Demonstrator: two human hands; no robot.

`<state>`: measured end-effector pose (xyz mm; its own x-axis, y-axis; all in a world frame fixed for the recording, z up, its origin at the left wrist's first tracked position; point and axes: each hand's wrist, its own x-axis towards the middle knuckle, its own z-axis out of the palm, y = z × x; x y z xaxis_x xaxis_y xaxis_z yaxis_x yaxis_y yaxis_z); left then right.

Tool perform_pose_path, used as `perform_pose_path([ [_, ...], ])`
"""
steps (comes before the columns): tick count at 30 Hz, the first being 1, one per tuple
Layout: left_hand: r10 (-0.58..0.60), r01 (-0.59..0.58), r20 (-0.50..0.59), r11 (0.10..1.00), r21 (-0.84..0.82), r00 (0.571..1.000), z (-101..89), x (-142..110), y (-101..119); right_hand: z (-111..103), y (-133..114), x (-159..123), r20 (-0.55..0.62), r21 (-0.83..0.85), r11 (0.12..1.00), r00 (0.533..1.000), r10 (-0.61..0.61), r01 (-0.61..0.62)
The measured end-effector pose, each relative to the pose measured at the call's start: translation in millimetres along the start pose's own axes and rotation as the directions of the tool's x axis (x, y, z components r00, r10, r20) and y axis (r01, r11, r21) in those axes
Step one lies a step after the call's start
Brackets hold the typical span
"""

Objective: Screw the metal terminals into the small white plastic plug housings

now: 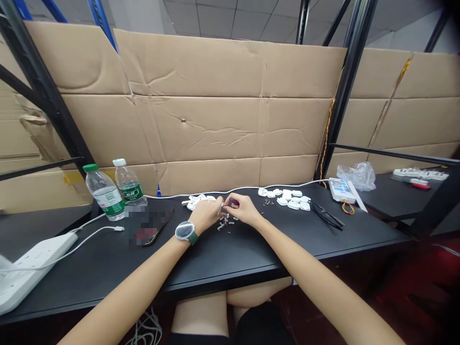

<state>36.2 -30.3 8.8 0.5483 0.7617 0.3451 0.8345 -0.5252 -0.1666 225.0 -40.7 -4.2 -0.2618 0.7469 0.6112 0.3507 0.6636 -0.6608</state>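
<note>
My left hand (206,214), a watch (185,231) on its wrist, is closed on a small white part (220,208), mostly hidden by the fingers. Facing it, my right hand (246,210) pinches a short purple handle (234,201), which looks like a screwdriver; its tip does not show clearly. Small white pieces (224,222) lie scattered on the black table (230,258) below both hands. Behind my left hand is a heap of white parts (198,201). White rounded covers (293,205) lie beyond my right hand, with small brass-coloured screws (268,202) beside them.
Glasses (326,215) and a white box (342,190) lie to the right, near a plastic bag (357,175). On the left are two bottles (108,199), a phone (155,235) and a white power strip (36,268). A cardboard wall (223,129) closes off the back.
</note>
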Motion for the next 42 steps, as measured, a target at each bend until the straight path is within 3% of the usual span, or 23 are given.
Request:
perform_pose_path([
  [9, -0.044, 0.044, -0.006, 0.999, -0.028, 0.999, -1.5, 0, -1, 1, 5, 1, 0.021, -0.014, 1.000, 1.000, 0.017, -0.017],
  [23, -0.006, 0.007, -0.025, 0.999, 0.050, 1.000, 1.5, 0, 0, -1, 2, -1, 0.005, -0.022, 0.999, 0.999, 0.033, -0.033],
  [26, -0.051, 0.051, -0.007, 0.999, 0.012, 0.999, 0.2, 0, -2, -2, 4, -2, 0.039, -0.082, 0.996, 0.998, 0.041, -0.038],
  [33, -0.098, 0.096, -0.012, 0.990, -0.103, 0.995, -0.4, 0, -13, -8, 7, -6, 0.261, -0.333, 0.941, 0.965, 0.031, 0.060],
  [42, -0.179, 0.176, -0.013, 0.975, -0.138, 0.984, -2.6, 1, -22, -10, 8, -5, 0.248, -0.435, 0.900, 0.965, 0.086, 0.032],
])
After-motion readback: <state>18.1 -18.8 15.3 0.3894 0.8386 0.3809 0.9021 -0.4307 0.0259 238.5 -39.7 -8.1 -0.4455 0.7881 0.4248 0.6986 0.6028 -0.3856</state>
